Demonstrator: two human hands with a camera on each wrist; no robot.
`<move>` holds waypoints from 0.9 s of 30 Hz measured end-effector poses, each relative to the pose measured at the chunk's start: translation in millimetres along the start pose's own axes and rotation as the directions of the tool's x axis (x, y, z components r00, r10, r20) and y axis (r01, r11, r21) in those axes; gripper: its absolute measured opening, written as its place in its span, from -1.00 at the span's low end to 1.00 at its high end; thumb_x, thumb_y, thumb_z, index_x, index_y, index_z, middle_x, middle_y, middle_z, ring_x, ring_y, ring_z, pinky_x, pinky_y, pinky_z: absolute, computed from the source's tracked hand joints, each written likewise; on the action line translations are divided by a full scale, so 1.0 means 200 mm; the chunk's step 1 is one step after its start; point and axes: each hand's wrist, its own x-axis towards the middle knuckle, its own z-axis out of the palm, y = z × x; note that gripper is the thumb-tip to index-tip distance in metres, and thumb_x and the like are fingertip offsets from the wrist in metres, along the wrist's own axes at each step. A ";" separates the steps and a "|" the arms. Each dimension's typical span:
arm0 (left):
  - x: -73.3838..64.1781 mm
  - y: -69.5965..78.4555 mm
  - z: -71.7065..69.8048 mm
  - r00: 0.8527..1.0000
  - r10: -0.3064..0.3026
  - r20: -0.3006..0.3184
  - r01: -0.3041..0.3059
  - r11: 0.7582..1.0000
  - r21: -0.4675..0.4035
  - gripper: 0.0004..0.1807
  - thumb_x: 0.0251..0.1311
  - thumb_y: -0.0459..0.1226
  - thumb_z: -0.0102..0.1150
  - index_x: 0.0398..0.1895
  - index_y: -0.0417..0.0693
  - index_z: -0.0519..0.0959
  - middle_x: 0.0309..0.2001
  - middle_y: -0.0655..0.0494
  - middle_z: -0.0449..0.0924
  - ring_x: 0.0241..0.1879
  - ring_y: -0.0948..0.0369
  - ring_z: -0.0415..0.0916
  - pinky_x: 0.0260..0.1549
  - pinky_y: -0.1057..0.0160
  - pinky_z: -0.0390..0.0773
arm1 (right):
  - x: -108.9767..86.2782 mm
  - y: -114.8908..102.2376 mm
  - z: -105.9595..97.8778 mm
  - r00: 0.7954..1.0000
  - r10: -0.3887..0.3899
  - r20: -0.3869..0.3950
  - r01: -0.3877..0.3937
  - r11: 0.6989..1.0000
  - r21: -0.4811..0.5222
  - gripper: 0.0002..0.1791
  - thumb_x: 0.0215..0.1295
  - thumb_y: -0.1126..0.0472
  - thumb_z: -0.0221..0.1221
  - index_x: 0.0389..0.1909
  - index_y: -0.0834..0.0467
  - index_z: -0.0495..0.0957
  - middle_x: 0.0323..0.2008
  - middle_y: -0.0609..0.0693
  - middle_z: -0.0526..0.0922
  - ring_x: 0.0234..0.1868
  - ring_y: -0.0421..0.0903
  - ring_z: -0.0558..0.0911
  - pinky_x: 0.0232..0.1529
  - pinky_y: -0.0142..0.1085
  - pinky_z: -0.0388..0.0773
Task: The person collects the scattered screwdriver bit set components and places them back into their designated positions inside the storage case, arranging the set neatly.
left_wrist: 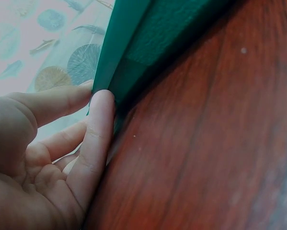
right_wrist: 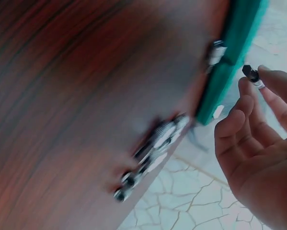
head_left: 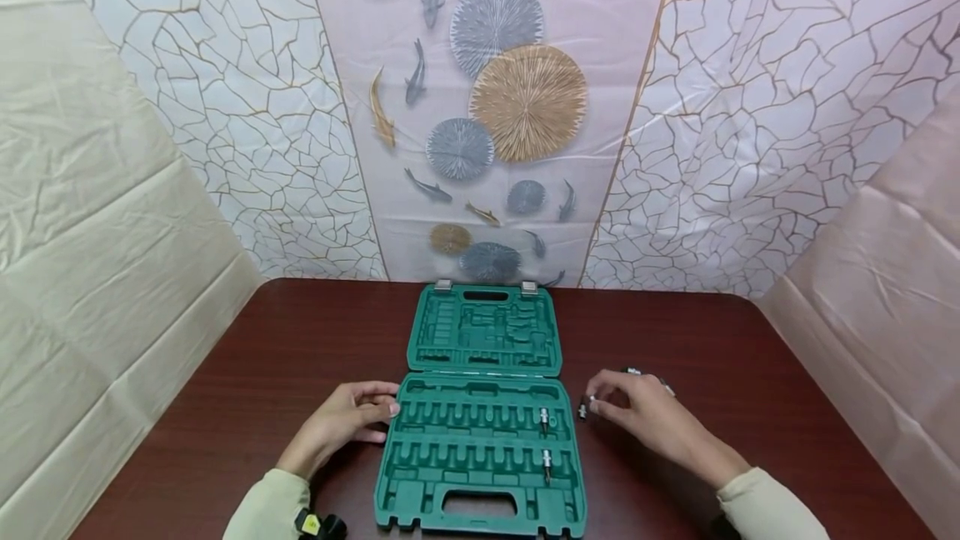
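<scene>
A green tool case (head_left: 480,432) lies unfolded on the table, its molded lid (head_left: 485,327) laid back. My left hand (head_left: 348,419) holds the case's left edge, fingertips at the rim and outer wall in the left wrist view. Over the table to the right, my right hand (head_left: 648,415) pinches a small bit socket (right_wrist: 252,75), silver with a dark end, between thumb and fingertips. Another bit socket (head_left: 582,411) is close beside the case's right wall. Two more, an upper bit socket (head_left: 544,421) and a lower bit socket (head_left: 547,465), sit in rightmost slots of the two rows.
Several loose bit sockets (right_wrist: 157,148) lie in a group on the table, partly hidden behind my right hand in the head view. The brown wooden table (head_left: 322,332) ends at a patterned cloth backdrop (head_left: 487,215). Two metal latches stand at the lid's far edge.
</scene>
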 end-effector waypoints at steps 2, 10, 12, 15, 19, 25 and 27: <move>0.00 0.00 0.00 1.000 -0.001 -0.002 0.001 1.000 0.000 -0.38 0.43 -0.26 0.34 0.44 -0.40 0.43 0.18 -0.19 0.64 0.00 0.15 0.67 -0.18 0.09 0.78 | 0.01 -0.04 0.00 1.000 0.023 -0.013 -0.022 0.998 0.062 -0.90 0.41 0.25 0.37 -0.17 -0.02 0.70 -0.34 -0.26 0.74 -0.28 -0.32 0.68 -0.26 -0.34 0.63; 0.00 0.00 0.00 1.000 0.005 0.006 -0.005 1.000 -0.007 -0.38 0.43 -0.26 0.34 0.44 -0.41 0.43 0.16 -0.17 0.64 0.00 0.16 0.68 -0.18 0.09 0.78 | 0.05 -0.17 -0.02 0.976 0.212 0.039 -0.213 0.924 0.317 -0.89 0.45 0.17 0.34 -0.14 0.13 0.70 -0.36 0.01 0.77 -0.40 -0.06 0.64 -0.41 -0.29 0.59; 0.00 0.00 0.00 1.000 0.006 0.009 -0.006 1.000 -0.009 -0.38 0.44 -0.25 0.33 0.44 -0.40 0.43 0.15 -0.16 0.64 0.00 0.16 0.68 -0.18 0.09 0.78 | 0.06 -0.19 -0.01 0.968 0.242 0.066 -0.249 0.898 0.363 -0.88 0.46 0.20 0.33 -0.15 0.18 0.70 -0.36 0.06 0.77 -0.44 0.01 0.61 -0.48 -0.26 0.57; 0.00 0.00 0.00 1.000 0.008 0.008 -0.008 1.000 -0.006 -0.39 0.43 -0.25 0.33 0.43 -0.40 0.44 0.15 -0.17 0.64 0.00 0.15 0.68 -0.18 0.09 0.78 | 0.08 -0.22 0.02 0.961 0.257 0.099 -0.275 0.873 0.403 -0.89 0.47 0.23 0.31 -0.15 0.22 0.68 -0.35 0.08 0.77 -0.45 0.04 0.58 -0.51 -0.23 0.56; 0.00 0.00 0.00 1.000 0.011 0.002 -0.011 1.000 -0.002 -0.39 0.43 -0.25 0.33 0.43 -0.40 0.45 0.15 -0.16 0.64 0.00 0.15 0.68 -0.19 0.09 0.78 | 0.11 -0.25 0.08 0.962 0.253 0.104 -0.274 0.872 0.406 -0.90 0.47 0.25 0.30 -0.16 0.21 0.68 -0.33 0.05 0.75 -0.42 0.02 0.57 -0.50 -0.24 0.56; 0.01 -0.02 -0.01 1.000 0.001 0.006 -0.001 1.000 -0.006 -0.39 0.43 -0.26 0.33 0.43 -0.40 0.44 0.08 -0.12 0.64 -0.04 0.17 0.68 -0.20 0.10 0.78 | 0.13 -0.29 0.17 0.966 0.243 0.088 -0.258 0.902 0.346 -0.94 0.43 0.26 0.34 -0.19 0.18 0.71 -0.35 -0.05 0.71 -0.36 -0.09 0.61 -0.37 -0.25 0.57; 0.02 -0.02 -0.01 1.000 0.002 0.005 -0.002 1.000 -0.004 -0.40 0.43 -0.26 0.33 0.43 -0.39 0.45 0.08 -0.12 0.64 -0.05 0.18 0.67 -0.21 0.10 0.78 | 0.14 -0.29 0.20 0.966 0.244 0.089 -0.259 0.912 0.318 -0.95 0.42 0.25 0.35 -0.21 0.15 0.72 -0.36 -0.10 0.70 -0.32 -0.13 0.61 -0.32 -0.25 0.56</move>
